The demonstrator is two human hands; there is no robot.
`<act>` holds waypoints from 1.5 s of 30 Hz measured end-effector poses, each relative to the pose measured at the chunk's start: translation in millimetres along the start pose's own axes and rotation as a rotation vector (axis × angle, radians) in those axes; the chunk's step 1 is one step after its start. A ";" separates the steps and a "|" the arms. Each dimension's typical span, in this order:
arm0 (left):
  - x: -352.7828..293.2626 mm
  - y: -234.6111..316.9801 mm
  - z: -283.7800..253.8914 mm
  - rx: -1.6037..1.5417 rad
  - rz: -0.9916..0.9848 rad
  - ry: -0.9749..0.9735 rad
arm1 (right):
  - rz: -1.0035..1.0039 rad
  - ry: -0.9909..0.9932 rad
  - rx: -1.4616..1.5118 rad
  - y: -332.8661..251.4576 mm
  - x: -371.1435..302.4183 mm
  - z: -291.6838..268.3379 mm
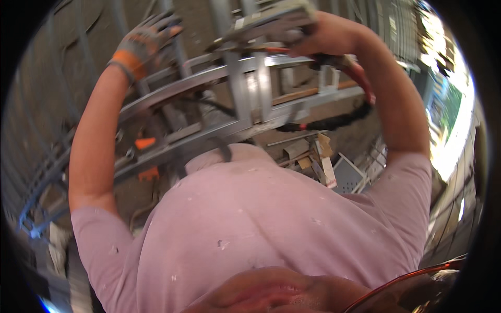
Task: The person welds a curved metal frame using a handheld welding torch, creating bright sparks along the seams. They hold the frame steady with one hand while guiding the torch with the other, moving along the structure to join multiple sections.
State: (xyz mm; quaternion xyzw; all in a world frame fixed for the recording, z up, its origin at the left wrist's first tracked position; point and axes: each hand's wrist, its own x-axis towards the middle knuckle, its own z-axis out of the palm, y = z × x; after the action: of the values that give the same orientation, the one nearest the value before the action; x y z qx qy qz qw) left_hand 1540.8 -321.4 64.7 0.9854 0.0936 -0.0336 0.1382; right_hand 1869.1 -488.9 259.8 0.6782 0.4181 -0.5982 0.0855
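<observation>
My left hand (142, 46), in a grey work glove with an orange cuff, is raised above a metal frame (245, 96) at the upper left. Its fingers look stretched out, somewhat blurred, with nothing seen in them. My bare right hand (331, 35) is closed around a long, boxy grey hand tool (269, 23), whose exact kind is blurred. The tool's pointed end reaches left over the frame's upright bars. Below that hand, a red and black cable (334, 122) curves down and back toward the frame.
Rows of metal bars (78, 47) stand at the far left, and a blue metal piece (32, 227) lies lower left. Orange clamps (147, 172) sit by the frame. Cardboard scraps (323, 156) and a perforated panel (348, 175) lie on the ground at right.
</observation>
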 end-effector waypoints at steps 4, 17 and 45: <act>41.5 -21.8 13.7 -0.022 0.109 -0.084 | -0.040 0.077 -0.017 31.2 -0.2 3.1; 26.5 -46.5 0.8 0.001 0.252 -0.084 | -0.087 0.171 0.186 40.9 -49.2 20.9; 29.4 -57.0 0.6 -0.111 0.305 -0.051 | -0.145 -0.164 0.002 10.2 78.1 3.8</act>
State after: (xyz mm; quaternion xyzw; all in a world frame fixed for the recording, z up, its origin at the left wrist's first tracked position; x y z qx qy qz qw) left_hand 1558.6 -262.6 46.2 0.9778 -0.0590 -0.0322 0.1983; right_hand 1868.0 -461.4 185.9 0.5952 0.4571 -0.6566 0.0752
